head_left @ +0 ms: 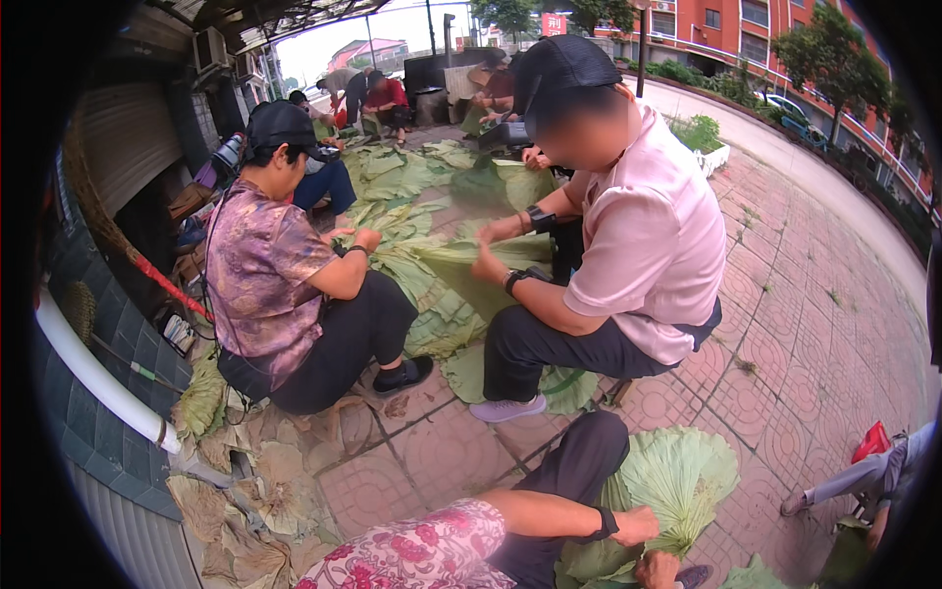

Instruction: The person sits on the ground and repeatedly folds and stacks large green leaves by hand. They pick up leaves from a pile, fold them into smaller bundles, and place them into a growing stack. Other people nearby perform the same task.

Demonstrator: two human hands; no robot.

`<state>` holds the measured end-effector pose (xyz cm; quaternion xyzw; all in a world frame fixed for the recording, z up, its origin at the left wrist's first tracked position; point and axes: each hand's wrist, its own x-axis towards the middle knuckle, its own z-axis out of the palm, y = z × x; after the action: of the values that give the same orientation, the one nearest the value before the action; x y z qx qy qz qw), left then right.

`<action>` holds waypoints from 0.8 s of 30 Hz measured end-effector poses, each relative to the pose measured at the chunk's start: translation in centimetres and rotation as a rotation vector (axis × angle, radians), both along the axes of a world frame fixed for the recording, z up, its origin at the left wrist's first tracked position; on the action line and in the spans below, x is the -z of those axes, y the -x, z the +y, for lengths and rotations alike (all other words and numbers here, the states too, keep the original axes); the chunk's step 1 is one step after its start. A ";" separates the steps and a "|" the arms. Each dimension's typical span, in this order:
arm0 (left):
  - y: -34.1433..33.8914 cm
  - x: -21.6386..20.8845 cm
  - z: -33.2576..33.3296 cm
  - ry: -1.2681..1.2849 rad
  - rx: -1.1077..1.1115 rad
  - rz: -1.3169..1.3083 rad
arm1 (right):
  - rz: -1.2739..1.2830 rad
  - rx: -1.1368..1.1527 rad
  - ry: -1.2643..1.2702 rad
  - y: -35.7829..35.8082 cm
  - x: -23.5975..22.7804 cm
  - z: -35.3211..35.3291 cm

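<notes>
A large pale green lotus leaf [682, 476] with veins fanning from its middle spreads beside my knee. My left hand [636, 526], with a dark band at the wrist, is closed on its lower part. Just below, close to the picture's lower edge, my right hand [657, 567] has its fingers curled at the same leaf. Part of this hand is cut off or hidden, and the exact grip cannot be seen. More green leaf lies under and left of my hands. My left arm comes out of a pink floral sleeve [432, 550].
Opposite, a person in a patterned shirt [270, 265] and one in a pink shirt [643, 211] sit handling leaves. Between them lies a leaf pile [432, 304]. Dry brown leaves [280, 491] cover paving at left, near a white pipe [108, 378]. More people sit farther back.
</notes>
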<state>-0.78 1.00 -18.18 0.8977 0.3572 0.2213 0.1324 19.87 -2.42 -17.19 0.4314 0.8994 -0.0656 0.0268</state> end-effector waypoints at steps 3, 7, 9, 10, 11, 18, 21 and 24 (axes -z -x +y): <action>-0.4 0.5 -0.3 -0.120 0.044 -0.050 | -0.007 0.015 0.024 0.7 -1.2 0.0; -0.5 -0.4 -1.1 -0.065 0.161 0.006 | -0.048 0.031 0.129 0.7 -1.7 -0.3; -0.6 -0.4 -1.0 0.035 0.192 0.050 | -0.020 0.030 0.166 0.8 -2.3 -0.4; -0.5 -0.4 -0.9 0.051 0.193 0.027 | 0.003 0.032 0.186 0.9 -2.6 -0.3; -0.5 -0.3 -0.8 0.067 0.195 0.005 | 0.025 0.032 0.201 0.9 -2.9 -0.4; 0.1 2.0 0.2 -0.035 0.090 -0.017 | 0.252 0.045 0.308 0.0 -4.2 -0.2; 1.1 2.4 0.7 0.061 0.062 -0.007 | 0.190 0.089 0.416 -1.1 -4.6 0.3; 1.6 0.5 0.5 0.116 0.074 0.013 | 0.194 0.140 0.375 -0.6 -6.9 -0.8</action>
<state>-2.36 1.45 -18.68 0.9025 0.3368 0.1893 0.1901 20.47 -3.21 -10.27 0.4718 0.8377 -0.2746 0.0152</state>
